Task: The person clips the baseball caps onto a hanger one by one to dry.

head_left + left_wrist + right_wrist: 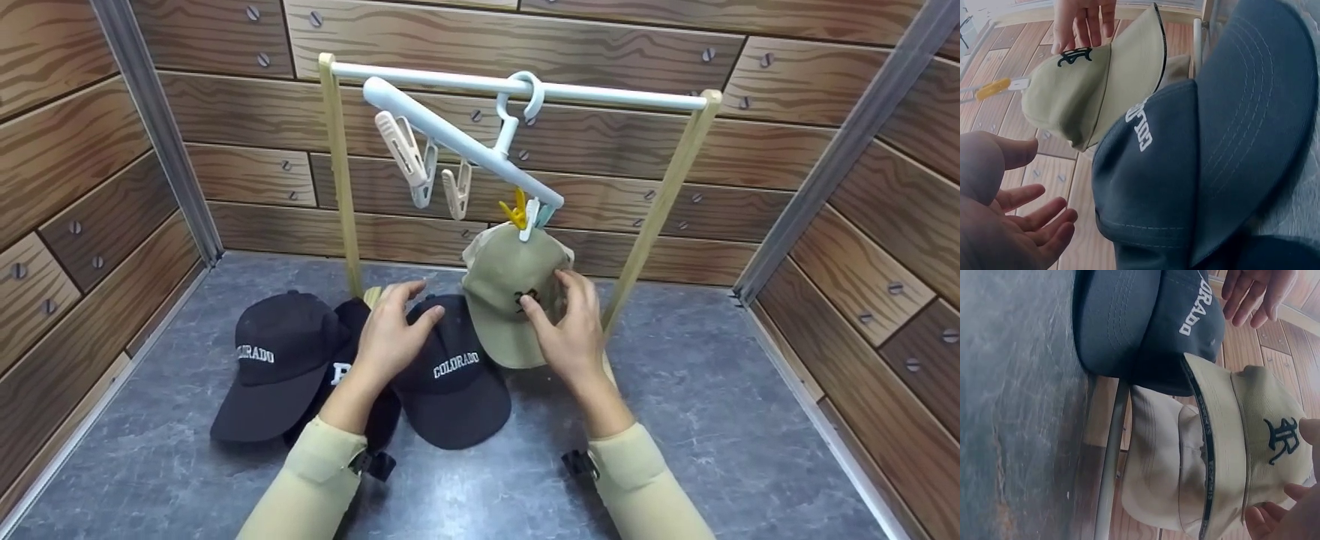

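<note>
An olive-green cap [499, 270] with a dark embroidered letter hangs from a light-blue hanger [442, 127], held by a white clip [529, 221] near a yellow clip [515, 212]. Beside its crown is my right hand [571, 330], thumb toward the front and fingers loosely spread at the side; whether they touch is hard to tell. A beige cap [1154, 464] shows behind it in the right wrist view. My left hand [390, 330], fingers apart and holding nothing, hovers by a dark COLORADO cap [457, 409] on the grey surface.
Another dark COLORADO cap [277, 375] and a black cap with a white letter [341, 373] lie at left. The hanger tilts down rightward on a white rod [622, 94] between wooden posts [667, 195]. Beige clips [405, 154] dangle from its raised end. Wood-patterned walls [847, 150] surround everything.
</note>
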{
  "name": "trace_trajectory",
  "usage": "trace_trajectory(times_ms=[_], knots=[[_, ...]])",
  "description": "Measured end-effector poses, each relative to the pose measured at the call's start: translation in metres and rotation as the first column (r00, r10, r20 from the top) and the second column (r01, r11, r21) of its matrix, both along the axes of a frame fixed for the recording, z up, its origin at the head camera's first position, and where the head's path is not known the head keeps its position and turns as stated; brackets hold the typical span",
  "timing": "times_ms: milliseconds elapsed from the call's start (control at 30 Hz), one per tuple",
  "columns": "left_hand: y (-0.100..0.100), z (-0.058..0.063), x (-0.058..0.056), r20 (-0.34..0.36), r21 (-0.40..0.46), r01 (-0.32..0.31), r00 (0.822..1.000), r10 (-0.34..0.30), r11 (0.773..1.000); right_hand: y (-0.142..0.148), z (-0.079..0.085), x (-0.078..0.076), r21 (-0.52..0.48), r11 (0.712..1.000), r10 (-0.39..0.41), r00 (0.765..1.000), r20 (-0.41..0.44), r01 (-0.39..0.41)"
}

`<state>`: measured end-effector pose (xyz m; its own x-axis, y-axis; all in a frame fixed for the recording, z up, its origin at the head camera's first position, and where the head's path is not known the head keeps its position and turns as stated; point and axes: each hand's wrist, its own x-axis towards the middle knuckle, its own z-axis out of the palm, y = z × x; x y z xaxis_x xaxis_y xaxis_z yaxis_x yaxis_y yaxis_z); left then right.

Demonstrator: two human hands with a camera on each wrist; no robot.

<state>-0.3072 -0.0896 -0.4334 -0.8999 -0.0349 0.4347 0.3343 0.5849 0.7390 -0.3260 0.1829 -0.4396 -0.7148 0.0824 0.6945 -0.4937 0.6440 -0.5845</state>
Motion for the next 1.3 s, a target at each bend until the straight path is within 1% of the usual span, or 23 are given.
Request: trace_trajectory(times_ms=[100,267,400,667,967,1133,1300], knots=[[-0.001,0.000,-0.001,0.033,-0.009,-0.007,0.999,0.007,1.000,-0.003,-0.002,0.001,0.010,1.000,-0.013,1.000,-0.006,0.013],[-0.005,0.001,-0.002,0.066,0.022,0.003,0.998,-0.005,1.000,-0.007,-0.004,0.002,0.032,0.999,-0.031,0.999,-0.033,0.032],[-0.008,0.002,-0.003,0.089,0.028,0.002,0.996,-0.004,1.000,-0.008,-0.005,0.001,0.057,0.997,-0.039,0.997,-0.061,0.043],[-0.015,0.002,-0.005,0.072,0.034,-0.019,0.997,0.017,0.999,-0.013,-0.005,0.004,0.059,0.998,-0.014,0.996,-0.094,0.019],[-0.021,0.005,-0.006,0.087,0.028,-0.013,0.996,0.011,1.000,-0.020,-0.004,0.010,0.092,0.996,-0.003,0.991,-0.132,0.015],[-0.024,0.006,-0.007,0.104,0.029,-0.024,0.994,0.020,0.999,-0.025,-0.004,0.012,0.099,0.995,0.024,0.987,-0.161,-0.008],[-0.026,0.005,-0.007,0.117,0.035,-0.022,0.993,0.018,0.999,-0.031,-0.004,0.016,0.104,0.994,0.044,0.982,-0.184,-0.025]])
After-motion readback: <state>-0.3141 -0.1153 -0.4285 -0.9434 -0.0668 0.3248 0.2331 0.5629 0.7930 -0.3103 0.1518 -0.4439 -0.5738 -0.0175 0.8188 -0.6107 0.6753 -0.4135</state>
